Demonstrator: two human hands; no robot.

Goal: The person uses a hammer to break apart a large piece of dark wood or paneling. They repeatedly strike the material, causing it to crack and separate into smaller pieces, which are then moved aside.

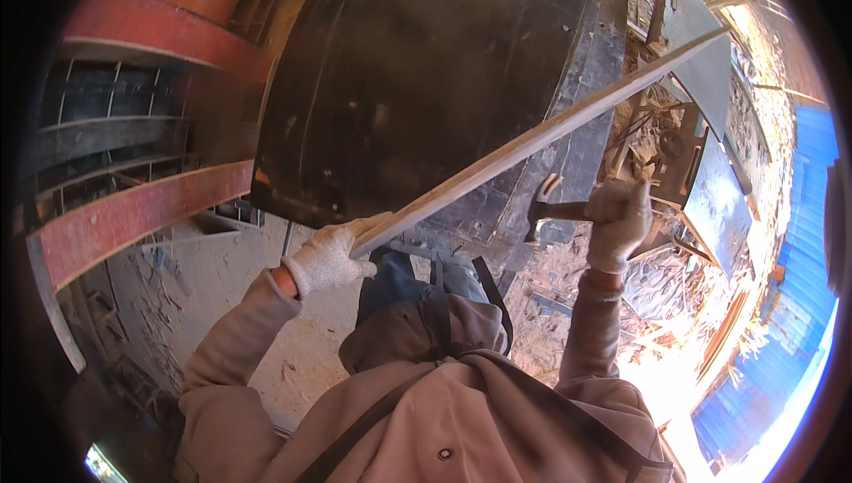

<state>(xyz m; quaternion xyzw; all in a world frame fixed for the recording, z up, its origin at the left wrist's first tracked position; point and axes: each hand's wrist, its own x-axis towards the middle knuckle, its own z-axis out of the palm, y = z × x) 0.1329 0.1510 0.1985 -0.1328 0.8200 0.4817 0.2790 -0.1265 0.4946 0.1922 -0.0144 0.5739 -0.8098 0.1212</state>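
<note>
My left hand, in a pale work glove, grips the near end of a long wooden strip. From there the strip slants up to the far right, across a dark panel-topped table. My right hand, gloved too, is closed around the handle of a claw hammer. Its head points left and is held apart from the strip, near the table's right front corner. Whether the strip rests on the table or hangs above it, I cannot tell.
Red-edged shelving stands on the left. Thin grey boards lie at the right among wood scraps on the ground. A blue corrugated wall rises at the far right. Debris is scattered over the floor at left.
</note>
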